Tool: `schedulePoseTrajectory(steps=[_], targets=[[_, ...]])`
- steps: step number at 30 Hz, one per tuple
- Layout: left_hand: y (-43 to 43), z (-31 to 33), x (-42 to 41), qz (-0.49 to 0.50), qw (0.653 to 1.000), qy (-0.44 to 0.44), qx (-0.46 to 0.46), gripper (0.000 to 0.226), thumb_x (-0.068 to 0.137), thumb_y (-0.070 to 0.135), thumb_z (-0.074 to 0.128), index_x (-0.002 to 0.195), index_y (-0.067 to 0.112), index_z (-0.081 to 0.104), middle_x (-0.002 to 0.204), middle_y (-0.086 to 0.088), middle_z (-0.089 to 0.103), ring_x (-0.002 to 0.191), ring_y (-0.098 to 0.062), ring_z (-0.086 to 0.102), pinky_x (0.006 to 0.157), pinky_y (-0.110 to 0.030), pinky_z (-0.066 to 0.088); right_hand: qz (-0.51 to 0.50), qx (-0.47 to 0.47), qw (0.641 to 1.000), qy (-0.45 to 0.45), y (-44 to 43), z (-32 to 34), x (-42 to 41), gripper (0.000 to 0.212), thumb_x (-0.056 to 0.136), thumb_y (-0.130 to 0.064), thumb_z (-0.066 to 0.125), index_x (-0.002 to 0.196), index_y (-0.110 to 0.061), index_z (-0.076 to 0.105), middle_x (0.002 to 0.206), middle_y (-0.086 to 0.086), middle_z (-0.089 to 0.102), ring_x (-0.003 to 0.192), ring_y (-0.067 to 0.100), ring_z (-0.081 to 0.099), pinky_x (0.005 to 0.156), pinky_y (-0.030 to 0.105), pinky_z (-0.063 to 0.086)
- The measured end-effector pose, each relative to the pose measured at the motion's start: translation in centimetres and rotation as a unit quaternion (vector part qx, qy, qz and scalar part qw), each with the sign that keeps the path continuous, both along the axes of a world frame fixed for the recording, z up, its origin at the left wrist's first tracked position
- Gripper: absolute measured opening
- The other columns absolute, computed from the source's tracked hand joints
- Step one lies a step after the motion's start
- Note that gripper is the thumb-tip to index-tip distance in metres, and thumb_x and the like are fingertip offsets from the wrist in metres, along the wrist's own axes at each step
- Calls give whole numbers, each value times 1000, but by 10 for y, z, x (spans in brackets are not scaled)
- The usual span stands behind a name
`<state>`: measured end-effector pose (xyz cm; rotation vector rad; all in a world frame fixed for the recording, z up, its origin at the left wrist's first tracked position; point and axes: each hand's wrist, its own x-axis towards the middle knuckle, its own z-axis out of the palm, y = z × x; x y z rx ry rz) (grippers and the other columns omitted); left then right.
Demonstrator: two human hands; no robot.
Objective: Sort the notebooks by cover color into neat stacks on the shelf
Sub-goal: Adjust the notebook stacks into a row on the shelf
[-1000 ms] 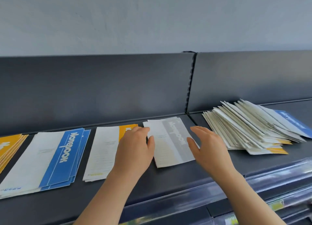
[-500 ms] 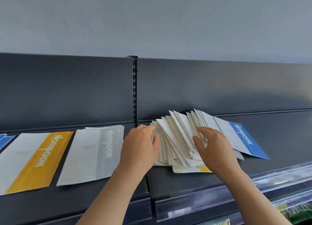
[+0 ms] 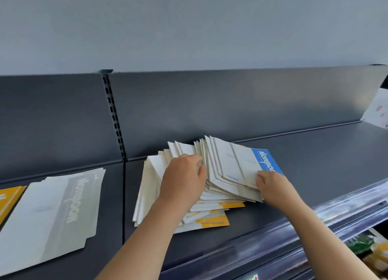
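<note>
Blue-banded notebook (image 3: pixel 266 162): top item of the mixed pile (image 3: pixel 226 174). R hand (image 3: pixel 273 187) pinches its near corner, thumb on the white part of the cover, other fingers curled at the edge. L hand (image 3: pixel 184 181) sits on the centre of the same pile, fingers curled into the fanned edges and gripping a section of them.

Pile: lies on the right bay of the dark grey shelf (image 3: pixel 315 174), near the front edge and clear of the back panel (image 3: pixel 210 107). Approx. condition: fanned and skewed, not squared. Most visible covers are white. Yellow-banded notebooks (image 3: pixel 212 220) stick out at the bottom, nearest the camera.

Left bay, past the slotted upright (image 3: pixel 114 120): grey-banded stack (image 3: pixel 58 212), lying flat, edges slightly stepped, "Notebook" lettering on the band. A yellow cover (image 3: pixel 8 200) lies just beside it at the frame edge.

Misc.: clear rail (image 3: pixel 346 206) along the shelf front; white item (image 3: pixel 378 109) at far right, type not readable.
</note>
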<state>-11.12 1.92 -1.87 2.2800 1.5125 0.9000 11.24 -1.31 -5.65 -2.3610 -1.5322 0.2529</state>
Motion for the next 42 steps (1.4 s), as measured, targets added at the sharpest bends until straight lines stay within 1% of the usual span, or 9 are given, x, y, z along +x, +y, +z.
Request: schedulePoseTrajectory(steps=[10,15,22,25,27,29,33,37,42], targets=[[16,-7,44,47,998,29,-39,31,91,43,52,81,15,59,85,-3,49,65,-11,43,51,-20,29,238,93,958,128,3,0,4,32,97,-18,43,121,-29,61,128,-22,54,119,1,47,94,10,34],[13,-11,58,112,992,37,-49,24,87,42,62,102,23,61,102,6,53,82,-10,53,64,-20,38,174,64,979,81,17,1,40,29,98,-19,40,118,-14,60,131,-2,56,117,20,48,91,30,44],[10,-15,65,179,981,-5,-73,28,84,44,64,94,19,56,97,4,59,76,-12,56,48,-17,34,271,77,953,115,16,-11,40,36,98,-14,37,129,-23,55,135,-10,52,126,15,42,106,23,32],[8,-13,62,191,978,-31,-79,21,88,31,62,99,16,53,104,2,61,81,-12,56,48,-16,36,229,86,958,153,18,-9,42,32,98,-12,35,116,-19,60,100,-5,60,90,18,54,96,27,41],[4,-11,61,195,976,-56,-73,17,91,26,59,102,15,52,106,1,61,81,-12,57,48,-18,41,217,81,966,115,21,-11,46,29,98,-11,31,106,-13,59,85,-6,58,76,21,52,113,31,27],[0,-9,62,200,974,-77,-68,16,92,22,57,104,15,51,109,1,61,82,-13,58,52,-25,50,231,62,966,104,22,-13,44,33,100,-13,28,113,-15,58,111,-1,62,100,22,55,118,32,16],[-5,-8,61,219,969,-87,-76,21,92,22,57,110,13,50,112,-2,61,87,-18,59,65,-36,57,278,57,949,140,17,-6,30,39,101,-15,27,130,-20,52,138,-9,48,130,16,37,112,25,22],[-12,-7,57,222,967,-100,-78,23,92,23,57,113,15,50,113,1,60,90,-18,59,65,-35,56,252,78,950,166,19,-7,26,28,97,-17,34,103,-15,61,106,-5,63,92,18,56,73,33,47],[-27,-5,46,208,951,-212,-85,21,95,24,52,114,15,47,108,6,58,82,-7,57,43,-14,44,252,77,941,211,22,-2,7,25,93,-24,47,74,-8,47,81,2,57,69,17,49,54,28,37]])
